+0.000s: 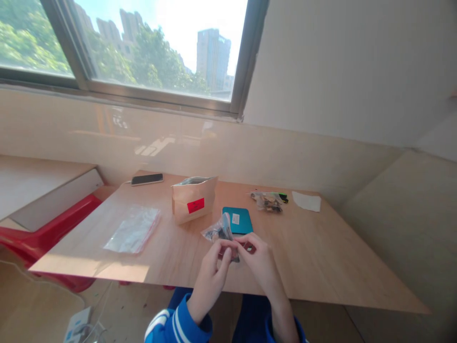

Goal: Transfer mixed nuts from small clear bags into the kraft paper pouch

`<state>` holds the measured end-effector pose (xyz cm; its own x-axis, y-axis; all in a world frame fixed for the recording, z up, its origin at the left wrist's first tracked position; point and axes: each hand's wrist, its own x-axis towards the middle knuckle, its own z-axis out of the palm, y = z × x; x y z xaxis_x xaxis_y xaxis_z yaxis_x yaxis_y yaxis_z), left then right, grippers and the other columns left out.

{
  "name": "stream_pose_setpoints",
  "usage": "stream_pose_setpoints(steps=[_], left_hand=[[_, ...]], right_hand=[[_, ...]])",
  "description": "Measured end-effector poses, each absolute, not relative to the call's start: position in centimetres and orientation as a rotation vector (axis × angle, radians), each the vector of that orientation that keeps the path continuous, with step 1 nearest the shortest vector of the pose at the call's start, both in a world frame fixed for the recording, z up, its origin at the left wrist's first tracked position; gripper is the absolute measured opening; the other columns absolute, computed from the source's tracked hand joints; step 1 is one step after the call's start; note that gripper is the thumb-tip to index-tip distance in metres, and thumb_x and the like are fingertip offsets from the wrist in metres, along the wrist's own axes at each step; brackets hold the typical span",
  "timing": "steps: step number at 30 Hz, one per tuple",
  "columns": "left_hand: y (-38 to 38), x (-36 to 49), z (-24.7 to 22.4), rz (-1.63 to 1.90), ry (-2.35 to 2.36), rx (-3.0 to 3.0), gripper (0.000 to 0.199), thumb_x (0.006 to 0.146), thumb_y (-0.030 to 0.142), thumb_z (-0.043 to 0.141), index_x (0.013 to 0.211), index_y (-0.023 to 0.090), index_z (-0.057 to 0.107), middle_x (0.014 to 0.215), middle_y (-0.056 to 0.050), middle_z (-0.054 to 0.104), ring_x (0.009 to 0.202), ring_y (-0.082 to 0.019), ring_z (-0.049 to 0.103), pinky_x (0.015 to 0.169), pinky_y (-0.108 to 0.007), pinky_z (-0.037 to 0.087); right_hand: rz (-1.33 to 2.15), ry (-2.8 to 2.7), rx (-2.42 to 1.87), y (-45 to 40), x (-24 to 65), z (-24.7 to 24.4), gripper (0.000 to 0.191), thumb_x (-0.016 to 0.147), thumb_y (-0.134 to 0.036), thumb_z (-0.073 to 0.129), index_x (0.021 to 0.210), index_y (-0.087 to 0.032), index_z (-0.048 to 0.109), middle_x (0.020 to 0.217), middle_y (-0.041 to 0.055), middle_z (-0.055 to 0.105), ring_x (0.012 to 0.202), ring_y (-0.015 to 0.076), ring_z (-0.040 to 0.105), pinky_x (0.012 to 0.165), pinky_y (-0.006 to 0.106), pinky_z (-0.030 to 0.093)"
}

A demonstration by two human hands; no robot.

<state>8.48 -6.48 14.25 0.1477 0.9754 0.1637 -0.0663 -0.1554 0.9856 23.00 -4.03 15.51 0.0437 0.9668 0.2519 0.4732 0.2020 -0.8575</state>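
Observation:
Close to the table's near edge, my left hand (216, 264) and my right hand (257, 257) meet with fingertips pinched together. Between them is a small clear plastic bag (218, 230) with dark items inside that are too small to name. Both hands appear closed on the bag's edge. Just behind them lies a flat teal case (243, 220) with a white label, partly covered by the bag and the right hand. A brown paper pouch (189, 209) with a red label stands upright with its top open, behind and left of the hands.
On the wooden table (321, 257), a stack of clear plastic bags (134, 229) lies left and a phone (147, 179) at the back left. A filled clear bag (267, 202), a green-and-black item (283, 196) and white paper (307, 201) lie back right. Red chair (60, 228) at left.

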Motion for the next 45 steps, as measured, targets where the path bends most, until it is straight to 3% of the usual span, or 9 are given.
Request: stream_pose_setpoints(steps=[6, 10, 17, 24, 30, 38, 45], left_hand=[[-6.1, 5.6, 13.0, 1.346, 1.162, 1.273, 0.027, 0.089, 0.046, 0.052, 0.099, 0.021, 0.057, 0.100, -0.006, 0.064, 0.097, -0.020, 0.061, 0.086, -0.031, 0.048], [-6.1, 4.6, 13.2, 1.268, 1.161, 1.287, 0.029, 0.087, 0.049, 0.052, 0.086, 0.020, 0.055, 0.087, -0.004, 0.064, 0.089, -0.020, 0.063, 0.080, -0.031, 0.049], [-6.4, 4.4, 13.3, 1.162, 1.295, 1.406, 0.029, 0.091, 0.047, 0.047, 0.079, 0.021, 0.049, 0.077, 0.000, 0.061, 0.076, -0.017, 0.061, 0.071, -0.028, 0.045], [-6.8, 4.0, 13.7, 1.135, 1.244, 1.495, 0.029, 0.096, 0.042, 0.038, 0.083, 0.021, 0.053, 0.080, -0.001, 0.061, 0.077, -0.016, 0.058, 0.072, -0.026, 0.044], [-6.5, 3.1, 14.0, 1.100, 1.178, 1.573, 0.030, 0.094, 0.042, 0.041, 0.084, 0.020, 0.059, 0.082, -0.003, 0.066, 0.079, -0.016, 0.062, 0.074, -0.025, 0.046], [-6.2, 3.7, 14.3, 1.150, 1.283, 1.632, 0.025, 0.090, 0.037, 0.049, 0.081, 0.018, 0.062, 0.076, -0.003, 0.069, 0.070, -0.015, 0.064, 0.066, -0.023, 0.048], [-6.6, 2.8, 14.6, 1.311, 1.487, 1.703, 0.023, 0.083, 0.028, 0.054, 0.063, 0.018, 0.052, 0.056, 0.004, 0.049, 0.053, -0.009, 0.046, 0.054, -0.020, 0.037]], right_hand=[[1.038, -1.314, -1.271, -4.5, 19.9, 14.2, 0.036, 0.076, -0.052, 0.066, 0.082, -0.018, 0.075, 0.084, 0.0103, 0.073, 0.076, 0.0245, 0.067, 0.069, 0.035, 0.054], [1.054, -1.411, -1.231, -5.0, 18.4, 14.5, 0.028, 0.082, -0.043, 0.061, 0.084, -0.018, 0.074, 0.086, 0.0088, 0.072, 0.080, 0.0229, 0.067, 0.071, 0.031, 0.053], [0.837, -1.564, -1.335, -5.9, 16.6, 14.6, 0.020, 0.083, -0.029, 0.059, 0.071, -0.016, 0.069, 0.071, 0.0050, 0.069, 0.063, 0.0162, 0.062, 0.060, 0.025, 0.048], [1.070, -1.377, -1.306, -5.9, 16.6, 14.5, 0.018, 0.077, -0.033, 0.068, 0.068, -0.017, 0.065, 0.069, 0.0046, 0.071, 0.065, 0.0186, 0.067, 0.062, 0.027, 0.050], [1.189, -1.302, -1.215, -5.8, 17.3, 14.4, 0.023, 0.077, -0.039, 0.070, 0.073, -0.016, 0.066, 0.073, 0.0061, 0.073, 0.070, 0.0198, 0.068, 0.067, 0.029, 0.051], [1.044, -1.272, -1.176, -6.1, 16.9, 13.9, 0.025, 0.081, -0.042, 0.065, 0.078, -0.017, 0.062, 0.073, 0.0038, 0.067, 0.069, 0.0170, 0.065, 0.064, 0.027, 0.051], [0.551, -1.009, -1.368, -5.2, 18.8, 13.6, 0.035, 0.080, -0.051, 0.062, 0.084, -0.016, 0.065, 0.080, 0.0083, 0.070, 0.072, 0.0204, 0.065, 0.068, 0.032, 0.053]])
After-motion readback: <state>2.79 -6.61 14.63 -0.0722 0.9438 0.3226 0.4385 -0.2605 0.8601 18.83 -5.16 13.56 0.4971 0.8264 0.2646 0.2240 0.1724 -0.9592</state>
